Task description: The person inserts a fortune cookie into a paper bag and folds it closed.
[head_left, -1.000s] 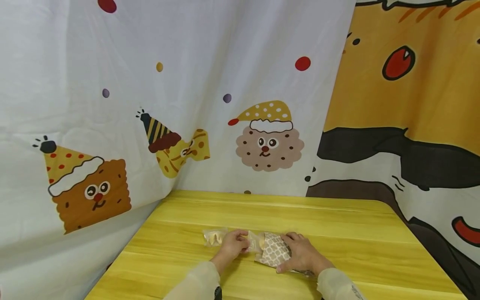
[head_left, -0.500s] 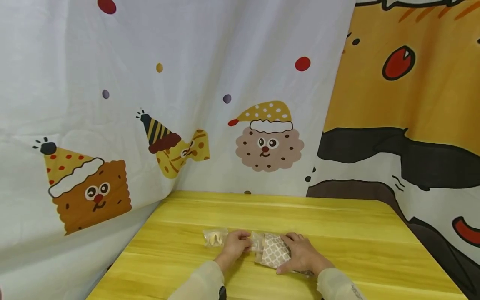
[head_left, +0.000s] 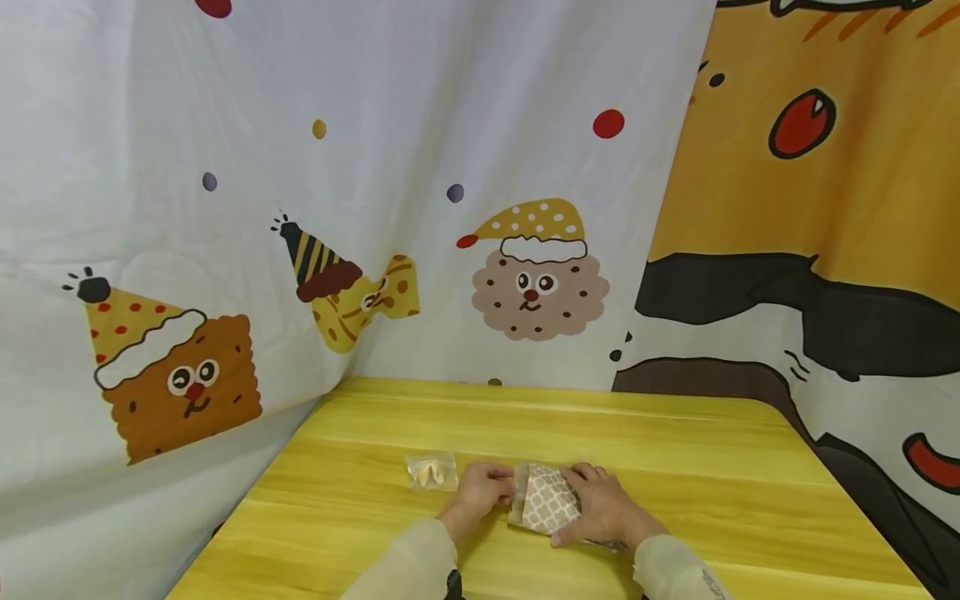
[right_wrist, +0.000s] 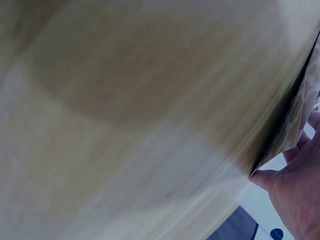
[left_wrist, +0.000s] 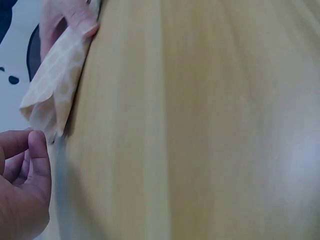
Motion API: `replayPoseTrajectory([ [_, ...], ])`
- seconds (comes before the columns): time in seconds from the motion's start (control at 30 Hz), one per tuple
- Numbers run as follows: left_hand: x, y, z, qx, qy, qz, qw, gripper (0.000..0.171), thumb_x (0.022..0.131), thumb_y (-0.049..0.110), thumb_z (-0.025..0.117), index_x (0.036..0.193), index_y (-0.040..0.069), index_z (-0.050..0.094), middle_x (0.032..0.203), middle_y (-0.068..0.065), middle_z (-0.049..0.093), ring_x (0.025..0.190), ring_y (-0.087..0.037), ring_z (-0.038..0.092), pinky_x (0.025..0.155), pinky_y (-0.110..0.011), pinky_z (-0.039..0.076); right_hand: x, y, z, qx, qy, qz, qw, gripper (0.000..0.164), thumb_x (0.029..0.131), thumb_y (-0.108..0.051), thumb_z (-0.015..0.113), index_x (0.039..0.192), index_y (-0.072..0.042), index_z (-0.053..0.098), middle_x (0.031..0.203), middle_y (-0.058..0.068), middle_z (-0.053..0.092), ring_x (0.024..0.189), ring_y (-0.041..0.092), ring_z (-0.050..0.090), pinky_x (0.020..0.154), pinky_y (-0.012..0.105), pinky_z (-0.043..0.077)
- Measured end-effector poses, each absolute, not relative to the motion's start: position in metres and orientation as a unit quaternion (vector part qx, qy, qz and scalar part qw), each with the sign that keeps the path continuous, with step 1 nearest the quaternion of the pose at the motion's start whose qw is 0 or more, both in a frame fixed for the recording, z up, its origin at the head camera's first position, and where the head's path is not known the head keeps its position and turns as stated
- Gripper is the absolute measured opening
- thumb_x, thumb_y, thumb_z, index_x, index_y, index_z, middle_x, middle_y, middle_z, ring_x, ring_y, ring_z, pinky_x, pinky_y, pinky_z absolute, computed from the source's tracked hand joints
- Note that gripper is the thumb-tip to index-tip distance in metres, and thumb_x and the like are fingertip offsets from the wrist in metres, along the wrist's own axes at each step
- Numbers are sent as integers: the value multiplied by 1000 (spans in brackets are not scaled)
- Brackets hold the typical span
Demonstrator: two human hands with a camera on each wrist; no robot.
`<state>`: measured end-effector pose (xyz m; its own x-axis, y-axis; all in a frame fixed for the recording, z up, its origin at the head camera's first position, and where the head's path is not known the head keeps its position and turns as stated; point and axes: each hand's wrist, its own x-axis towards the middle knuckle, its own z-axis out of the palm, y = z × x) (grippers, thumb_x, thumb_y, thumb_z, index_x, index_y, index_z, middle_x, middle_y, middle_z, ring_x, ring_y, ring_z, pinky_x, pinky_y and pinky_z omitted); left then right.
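A small tan paper bag (head_left: pixel 549 498) with a white lattice pattern lies flat on the table, its mouth facing left. My right hand (head_left: pixel 606 510) grips its right part, thumb on the near edge and fingers over the far side. At the mouth, my left hand (head_left: pixel 478 492) pinches the end of a clear plastic packet (left_wrist: pixel 42 118) between thumb and index finger. Most of that packet is hidden inside the bag. Left of this hand lies a second clear packet (head_left: pixel 431 473) holding a pale yellow folded piece, like a fortune cookie.
The yellow wood-grain table (head_left: pixel 637 433) reaches back to a white curtain (head_left: pixel 420 108) printed with cartoon snacks. An orange and black cartoon print (head_left: pixel 810 208) hangs at the right. The table's left edge runs beside the curtain.
My left hand has moved right to the bag's mouth, and the clear packet it pinches has slid into the bag. The right hand and the second packet have stayed in place.
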<state>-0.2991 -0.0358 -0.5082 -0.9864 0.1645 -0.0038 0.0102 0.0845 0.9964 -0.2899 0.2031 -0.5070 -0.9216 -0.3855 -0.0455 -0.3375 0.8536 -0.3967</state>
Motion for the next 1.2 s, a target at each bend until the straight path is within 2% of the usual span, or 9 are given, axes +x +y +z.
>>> replayPoseTrajectory([
  [0.1,-297,-29,-509,64,732,675,64,15,87,-15,62,101,-16,67,84,-17,70,69,-18,67,62,-32,58,-290,202,-506,-180,962,-195,70,120,62,-76,77,151,-5,39,146,18,40,135,44,35,107,66,26],
  [0.37,-304,-21,-510,54,751,658,31,17,85,-15,61,100,-13,70,83,-12,69,66,-16,65,61,-32,57,-289,201,-503,-169,960,-208,76,120,62,-75,78,152,-5,38,148,19,38,137,44,32,108,66,24],
  [0.57,-304,-15,-510,76,754,651,40,17,85,-15,65,100,-14,71,89,-18,72,74,-18,67,65,-32,58,-290,200,-505,-165,958,-224,74,125,62,-74,79,155,-5,32,149,21,38,136,44,33,108,67,23],
  [0.83,-308,-17,-513,83,746,657,68,23,88,-16,51,101,-15,70,82,-16,70,63,-12,62,59,-28,56,-288,200,-506,-173,957,-224,64,126,61,-72,81,154,-2,32,146,23,39,134,46,34,106,68,24],
  [1.0,-312,-36,-498,69,739,666,72,20,94,-10,53,110,-13,66,93,-19,68,77,-25,68,69,-37,58,-287,201,-505,-170,961,-212,55,123,61,-71,81,152,-3,36,145,22,40,134,45,35,106,67,26],
  [1.1,-320,-54,-488,71,746,660,60,23,97,-2,57,117,-10,65,103,-20,67,87,-33,67,75,-42,57,-287,201,-506,-172,961,-210,51,124,60,-71,82,152,-3,36,144,22,41,134,45,36,106,66,26],
  [1.2,-330,-76,-479,68,755,651,41,26,99,3,58,122,-6,64,107,-19,65,94,-35,65,81,-47,55,-288,201,-508,-179,960,-208,50,123,61,-71,81,152,-2,35,145,23,40,134,46,35,106,67,26],
])
